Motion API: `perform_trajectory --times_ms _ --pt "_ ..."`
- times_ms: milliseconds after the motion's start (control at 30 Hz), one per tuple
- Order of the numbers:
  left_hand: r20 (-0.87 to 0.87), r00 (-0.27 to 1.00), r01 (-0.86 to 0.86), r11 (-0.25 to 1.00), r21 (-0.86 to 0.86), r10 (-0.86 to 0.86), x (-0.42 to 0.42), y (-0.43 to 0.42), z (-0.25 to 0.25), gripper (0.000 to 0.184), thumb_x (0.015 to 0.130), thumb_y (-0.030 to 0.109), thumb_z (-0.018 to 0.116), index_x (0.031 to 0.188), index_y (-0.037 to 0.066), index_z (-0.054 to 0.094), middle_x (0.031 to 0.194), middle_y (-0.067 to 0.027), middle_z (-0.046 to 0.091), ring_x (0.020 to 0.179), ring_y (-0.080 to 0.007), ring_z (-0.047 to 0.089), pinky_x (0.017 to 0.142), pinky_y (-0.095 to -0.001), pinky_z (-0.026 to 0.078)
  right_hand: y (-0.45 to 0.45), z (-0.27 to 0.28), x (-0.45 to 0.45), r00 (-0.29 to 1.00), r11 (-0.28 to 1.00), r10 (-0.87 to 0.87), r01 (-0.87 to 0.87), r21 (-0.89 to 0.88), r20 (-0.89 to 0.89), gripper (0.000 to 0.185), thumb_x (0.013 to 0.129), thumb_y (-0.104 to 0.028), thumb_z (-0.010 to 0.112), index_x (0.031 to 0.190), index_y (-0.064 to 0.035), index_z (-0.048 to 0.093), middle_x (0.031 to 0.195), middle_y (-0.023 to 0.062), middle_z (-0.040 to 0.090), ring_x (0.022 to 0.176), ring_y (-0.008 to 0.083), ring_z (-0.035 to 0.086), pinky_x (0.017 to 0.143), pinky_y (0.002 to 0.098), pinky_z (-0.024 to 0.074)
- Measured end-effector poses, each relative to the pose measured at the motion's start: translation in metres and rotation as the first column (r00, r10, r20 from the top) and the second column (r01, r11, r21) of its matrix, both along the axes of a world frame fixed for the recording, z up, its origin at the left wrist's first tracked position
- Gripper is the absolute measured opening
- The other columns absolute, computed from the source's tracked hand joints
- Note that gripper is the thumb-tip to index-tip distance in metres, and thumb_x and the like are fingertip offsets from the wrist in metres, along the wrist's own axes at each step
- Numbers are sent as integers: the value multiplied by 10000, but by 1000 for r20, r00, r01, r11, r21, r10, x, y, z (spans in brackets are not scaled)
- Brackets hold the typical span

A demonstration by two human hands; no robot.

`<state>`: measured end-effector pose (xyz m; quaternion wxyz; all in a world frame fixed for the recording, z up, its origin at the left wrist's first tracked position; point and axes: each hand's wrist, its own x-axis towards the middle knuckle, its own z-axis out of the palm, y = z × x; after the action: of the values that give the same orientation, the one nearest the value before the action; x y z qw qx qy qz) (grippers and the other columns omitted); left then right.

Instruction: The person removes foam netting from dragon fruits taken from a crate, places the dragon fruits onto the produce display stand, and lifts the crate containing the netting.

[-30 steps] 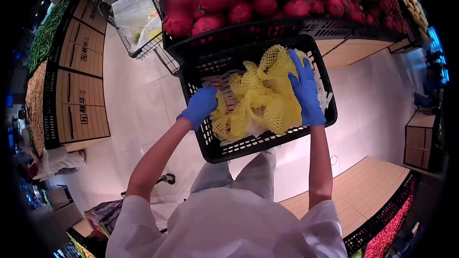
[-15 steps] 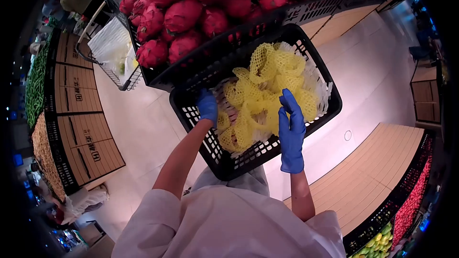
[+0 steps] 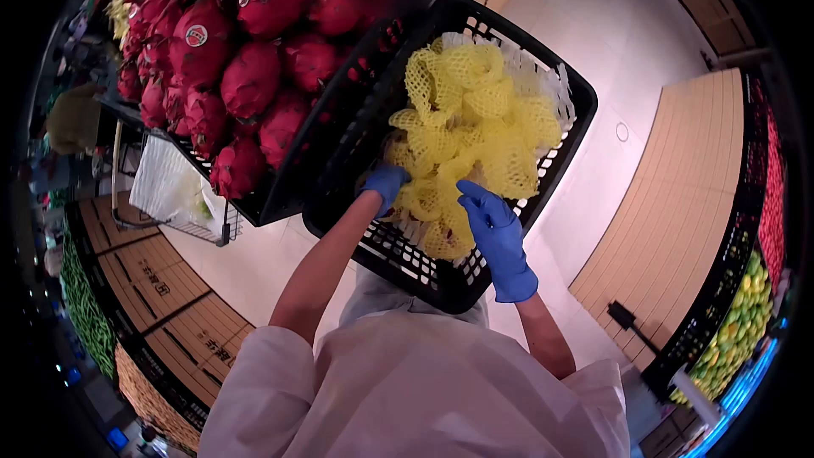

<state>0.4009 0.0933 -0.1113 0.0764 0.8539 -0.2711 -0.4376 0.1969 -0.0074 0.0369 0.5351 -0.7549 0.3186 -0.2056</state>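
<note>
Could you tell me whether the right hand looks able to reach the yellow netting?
Probably yes: the right hand is close beside the yellow netting in the black basket, with nothing visibly blocking its fingers.

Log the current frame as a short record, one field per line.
left hand: blue-gloved, at netting's left edge; grip unclear
right hand: blue-gloved, over near side of crate, nothing visibly held
crate: black, slotted, beside the fruit display
crate contents: yellow netting, white netting behind
display: dragon fruit, piled
left background: wire cart
</note>
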Motion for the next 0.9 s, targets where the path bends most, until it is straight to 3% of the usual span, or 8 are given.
perform_trajectory --times_ms 100,167,367,433,533,633,700,900 --pt "-600 658 -669 718 -190 455 6 -25 45 280 824 193 494 998 0 598 920 -101 632 776 -188 619 699 -299 489 43 -1 11 965 990 37 -71 -122 -259 303 819 -156 595 1116 -106 563 959 95 620 826 203 604 733 286 483" --pt "-856 368 -791 606 -83 363 18 -41 34 242 839 228 495 952 38 595 823 -83 636 692 -166 615 661 -284 493 64 -8 37 894 876 170 -331 -352 -415 382 783 -175 605 1155 -124 534 1030 105 578 881 260 567 776 340 467" --pt "-789 496 -743 648 -170 361 25 -41 91 282 853 287 507 976 40 568 865 -91 614 738 -188 582 679 -300 469 25 -76 91 802 613 -96 -420 -669 -590 503 739 -152 593 1223 -211 475 1146 124 484 970 342 505 808 424 440" --pt "-27 954 -240 712 -660 297 16 -16 93 273 839 281 537 952 33 545 863 -120 594 756 -242 560 697 -334 448 7 -82 97 799 657 -117 -383 -649 -590 523 739 -141 585 1235 -252 464 1171 118 478 970 336 507 796 427 448" --pt "135 989 129 809 -574 -62 6 17 79 158 797 163 509 865 24 538 883 -209 568 819 -360 552 704 -428 442 -9 -93 101 784 699 -89 -390 -600 -614 560 743 -119 566 1260 -293 438 1157 119 500 934 327 533 776 415 464" --pt "400 838 536 693 -481 -371 2 37 6 202 795 137 491 948 66 600 964 -155 597 886 -321 580 753 -409 464 -14 -105 108 788 693 -58 -410 -593 -613 562 750 -101 549 1267 -289 429 1069 127 551 848 321 575 761 386 476" --pt "379 460 847 525 84 -803 -1 30 -3 258 802 143 492 1029 118 612 986 -108 608 920 -283 587 787 -384 470 -20 -109 111 800 686 -47 -410 -601 -599 553 753 -95 543 1261 -284 437 1020 129 576 800 318 592 752 372 480" --pt "522 343 798 535 276 -781 -10 35 -47 301 849 287 448 1046 106 587 1062 -137 579 950 -313 551 906 -443 379 -20 -94 110 813 852 102 -369 -372 -574 485 775 -226 590 1243 -237 462 1016 156 566 846 341 574 769 395 455"
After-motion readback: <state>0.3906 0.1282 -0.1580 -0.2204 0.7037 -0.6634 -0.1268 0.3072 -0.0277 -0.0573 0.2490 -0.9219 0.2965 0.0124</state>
